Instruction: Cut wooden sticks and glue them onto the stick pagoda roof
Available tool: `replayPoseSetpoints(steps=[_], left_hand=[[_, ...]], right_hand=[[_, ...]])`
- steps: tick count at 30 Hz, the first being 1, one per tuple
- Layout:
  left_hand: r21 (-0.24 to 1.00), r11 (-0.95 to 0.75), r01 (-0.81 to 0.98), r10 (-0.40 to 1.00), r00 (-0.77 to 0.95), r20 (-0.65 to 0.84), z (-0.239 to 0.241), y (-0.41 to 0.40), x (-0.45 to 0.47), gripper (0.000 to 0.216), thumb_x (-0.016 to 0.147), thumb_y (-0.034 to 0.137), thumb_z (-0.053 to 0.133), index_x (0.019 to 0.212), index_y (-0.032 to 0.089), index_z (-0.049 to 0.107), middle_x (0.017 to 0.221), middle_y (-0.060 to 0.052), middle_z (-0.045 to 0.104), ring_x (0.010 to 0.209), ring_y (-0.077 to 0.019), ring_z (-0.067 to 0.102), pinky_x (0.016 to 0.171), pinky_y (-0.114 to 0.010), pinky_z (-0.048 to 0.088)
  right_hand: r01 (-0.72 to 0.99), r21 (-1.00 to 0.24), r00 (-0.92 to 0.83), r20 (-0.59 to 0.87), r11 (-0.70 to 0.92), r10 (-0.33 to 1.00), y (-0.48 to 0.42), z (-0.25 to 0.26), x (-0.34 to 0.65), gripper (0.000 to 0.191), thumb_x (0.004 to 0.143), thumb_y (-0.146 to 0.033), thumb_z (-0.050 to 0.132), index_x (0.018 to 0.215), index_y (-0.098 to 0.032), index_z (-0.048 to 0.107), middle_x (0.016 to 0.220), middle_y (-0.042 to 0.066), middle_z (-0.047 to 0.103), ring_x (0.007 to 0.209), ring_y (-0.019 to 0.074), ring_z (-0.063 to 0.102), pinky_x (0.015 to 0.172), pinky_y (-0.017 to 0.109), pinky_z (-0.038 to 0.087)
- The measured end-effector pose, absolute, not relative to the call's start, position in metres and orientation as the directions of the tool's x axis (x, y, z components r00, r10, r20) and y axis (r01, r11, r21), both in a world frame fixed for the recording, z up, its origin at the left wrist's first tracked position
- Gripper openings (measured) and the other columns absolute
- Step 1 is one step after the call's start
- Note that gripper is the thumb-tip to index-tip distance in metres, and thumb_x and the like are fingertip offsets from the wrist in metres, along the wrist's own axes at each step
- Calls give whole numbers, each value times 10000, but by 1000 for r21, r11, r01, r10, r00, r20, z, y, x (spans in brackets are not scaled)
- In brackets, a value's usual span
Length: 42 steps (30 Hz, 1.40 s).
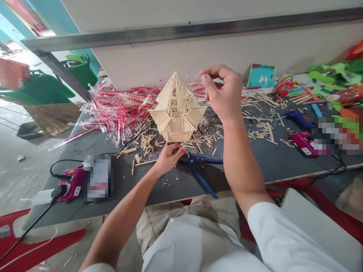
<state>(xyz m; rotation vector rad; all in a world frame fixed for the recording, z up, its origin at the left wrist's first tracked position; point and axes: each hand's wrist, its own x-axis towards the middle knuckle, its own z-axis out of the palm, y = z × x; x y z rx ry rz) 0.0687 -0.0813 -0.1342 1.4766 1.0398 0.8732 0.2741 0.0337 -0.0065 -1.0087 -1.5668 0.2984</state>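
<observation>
- The bench (pixel 255 166) is a dark flat board. The stick house (pixel 177 111) stands upright near its middle, toward the far edge, with a heap of red-and-clear wrappers (pixel 119 109) just beside it on the left.
- The stick house is built from thin pale sticks: a steep pointed roof over a six-sided skirt and a low walled base. It looks very light and stiff but brittle, with many small joints that would likely give under a squeeze. The roof slats seem the weakest part, so the safest hold is probably low, with spread fingers around the base ring, not at the tip or eaves.
- The right arm reaches forward with the elbow low and the forearm rising. The right hand (pixel 224 94) hangs just right of the roof peak, wrist bent, with thumb and forefinger pinched together. What they pinch is too fine to make out.
- The left hand (pixel 168 156) rests on the bench in front of the base, fingers curled down among the scraps. Whether it holds a stick cannot be told.
- Blue cutters (pixel 202 170) lie just right of that hand, their head touching or nearly touching its fingertips.
- Loose sticks (pixel 144 141) litter the bench around the base — short offcuts, mostly.
</observation>
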Motion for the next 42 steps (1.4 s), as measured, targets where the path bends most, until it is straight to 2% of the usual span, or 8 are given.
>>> replayPoseSetpoints(steps=[6,11,18,22,29,34,40,42], left_hand=[[987,-47,156,936,353,-11,-134,-82,68,567,949,651,606,939,99,735,547,76,334,495,-63,256,474,-235,158],[986,-39,164,938,345,-20,-133,-82,69,593,936,677,604,932,97,731,537,81,321,488,-62,239,476,-239,146],[983,-43,180,939,344,-22,-131,-82,69,596,938,669,600,937,88,733,546,72,352,499,-67,273,479,-236,179],[982,-48,182,938,346,-19,-132,-82,69,598,942,664,598,945,82,735,549,68,367,500,-66,284,482,-234,184],[977,-59,205,934,358,-18,-133,-82,69,594,957,659,577,953,87,740,544,70,350,513,-72,269,497,-234,178],[975,-62,216,930,366,-22,-133,-82,69,613,948,672,573,964,84,747,550,58,384,529,-83,290,506,-235,201],[973,-72,217,930,367,-13,-135,-81,68,605,951,663,574,972,84,748,558,56,395,538,-84,281,510,-234,203],[972,-76,224,928,373,-13,-135,-81,67,598,956,654,574,975,83,753,564,55,389,543,-84,281,509,-234,198]], right_hand=[[379,-709,83,665,594,742,28,-4,271,594,885,-817,555,1043,-258,675,1073,60,717,702,136,689,524,262,472],[253,-746,113,656,617,746,28,-2,270,551,830,-797,666,934,-264,575,972,32,685,630,112,595,516,283,445],[80,-850,7,523,521,852,23,4,275,535,785,-793,719,903,-299,550,948,32,718,859,212,706,603,339,565],[143,-801,-22,585,582,811,28,0,276,503,773,-729,783,907,-286,587,867,29,703,761,192,682,644,359,594],[363,-687,-211,598,630,773,24,-1,275,413,785,-438,885,1055,-270,622,992,41,703,885,202,679,823,365,614],[448,-583,-320,604,678,730,28,-7,273,359,853,-223,795,1180,-262,652,964,24,694,857,193,654,880,388,576],[537,-519,-324,601,665,731,29,-7,270,45,901,-208,724,934,-233,742,926,52,695,833,207,617,877,422,528],[550,-506,-315,611,664,726,29,-7,269,37,899,-206,719,873,-229,730,880,49,691,809,207,605,852,417,516]])
